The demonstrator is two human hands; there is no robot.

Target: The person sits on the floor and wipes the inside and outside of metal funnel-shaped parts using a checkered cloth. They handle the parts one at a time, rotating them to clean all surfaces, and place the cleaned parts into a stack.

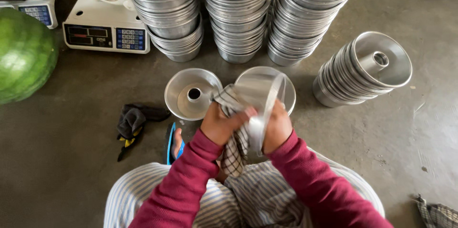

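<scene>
— Grey concrete floor (86, 170) is all around, and someone sits on it. What is the biggest thing?

— That big round green watermelon (24, 53) at the far left. Next come three tall stacks of shiny metal ring-shaped cake pans (238, 13) at the back, and one more stack of the same pans lying on its side (362, 68) to the right.

— And that white box?

— It is a white weighing scale with a round dial and blue buttons (106, 27), just left of the stacks. Below it, one open silver ring pan with a hole in the middle (192, 93) sits on the floor by the hands.

— What do the hands hold?

— The right hand (278, 130) holds up a shiny silver ring pan (265, 92), tipped on its edge, above the lap. Its fingers are curled tight on the rim. The left hand (220, 124) has its fingers pressed together, squeezing a black-and-white checked cloth (234, 149) against the pan.

— Is the pan heavy?

— I think it is light, thin and stiff. It looks smooth, so it may be slippery. The rim is the best place to grab. It looks bright and clean, a bit blurry here.

— Anything small?

— A crumpled dark rag with yellow bits (131, 122) lies on the floor, near a blue sandal (171, 143) on a foot.
</scene>
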